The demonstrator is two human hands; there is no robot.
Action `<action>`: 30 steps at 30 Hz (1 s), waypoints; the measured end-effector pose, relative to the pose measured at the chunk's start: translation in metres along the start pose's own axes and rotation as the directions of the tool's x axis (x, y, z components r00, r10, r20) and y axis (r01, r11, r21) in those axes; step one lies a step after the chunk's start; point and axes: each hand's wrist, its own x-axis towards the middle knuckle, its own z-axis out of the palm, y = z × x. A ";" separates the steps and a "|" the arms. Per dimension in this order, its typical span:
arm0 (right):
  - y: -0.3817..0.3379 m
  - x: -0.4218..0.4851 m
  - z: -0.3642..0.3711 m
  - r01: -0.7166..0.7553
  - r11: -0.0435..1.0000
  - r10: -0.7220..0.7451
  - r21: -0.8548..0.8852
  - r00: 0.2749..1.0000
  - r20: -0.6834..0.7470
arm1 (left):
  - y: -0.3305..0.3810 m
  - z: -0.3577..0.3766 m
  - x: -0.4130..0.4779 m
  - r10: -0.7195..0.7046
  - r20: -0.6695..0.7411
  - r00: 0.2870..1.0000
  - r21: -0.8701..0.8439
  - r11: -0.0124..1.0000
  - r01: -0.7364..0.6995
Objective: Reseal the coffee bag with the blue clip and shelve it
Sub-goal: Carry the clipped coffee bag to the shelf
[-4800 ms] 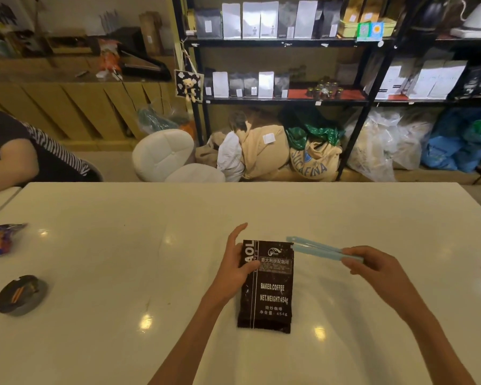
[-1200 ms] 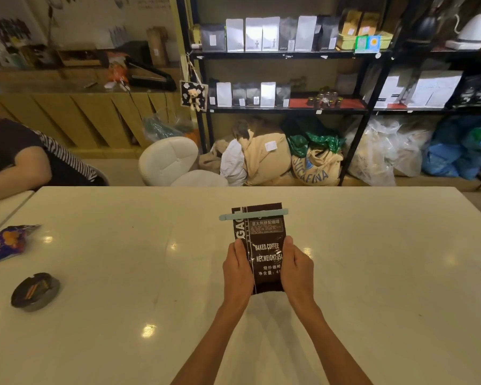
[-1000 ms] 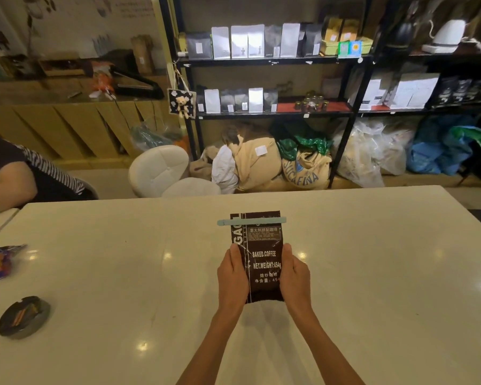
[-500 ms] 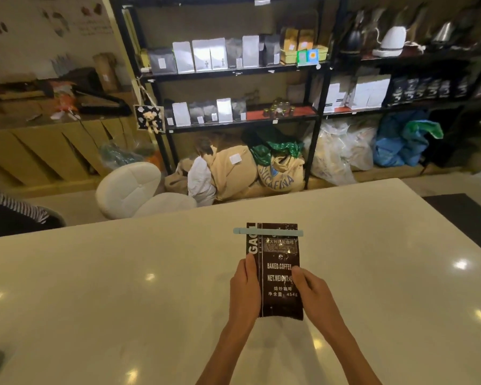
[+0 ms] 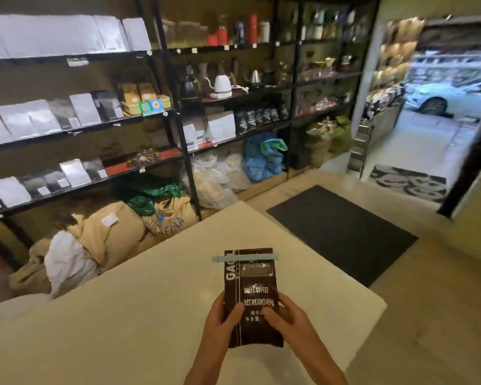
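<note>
I hold a dark brown coffee bag upright above the white table. A pale blue clip is clamped straight across the bag just below its top edge. My left hand grips the bag's lower left side, thumb on the front. On the lower right side my right hand holds it the same way. Black metal shelves stocked with coffee bags stand beyond the table.
Burlap and plastic sacks are heaped on the floor under the shelves. A dark floor mat lies to the right of the table's corner. An open doorway to the street is at the far right.
The clip went from my right hand onto the bag's top. Both hands have lifted the clipped bag, and my view has swung right, toward the table's corner and the doorway.
</note>
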 end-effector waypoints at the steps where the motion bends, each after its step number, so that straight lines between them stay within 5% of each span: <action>1: -0.003 0.002 -0.012 0.026 1.000 -0.026 -0.014 0.999 -0.029 | 0.000 0.008 0.009 0.028 0.036 0.999 0.015 0.999 -0.029; 13: -0.023 0.023 -0.165 0.106 0.993 -0.114 -0.042 0.896 -0.428 | 0.015 0.169 0.099 0.148 0.410 0.900 0.054 0.981 -0.186; 30: -0.076 0.166 -0.530 0.121 0.992 -0.102 0.018 0.901 -0.422 | 0.022 0.515 0.288 0.062 0.408 0.911 0.059 0.994 -0.094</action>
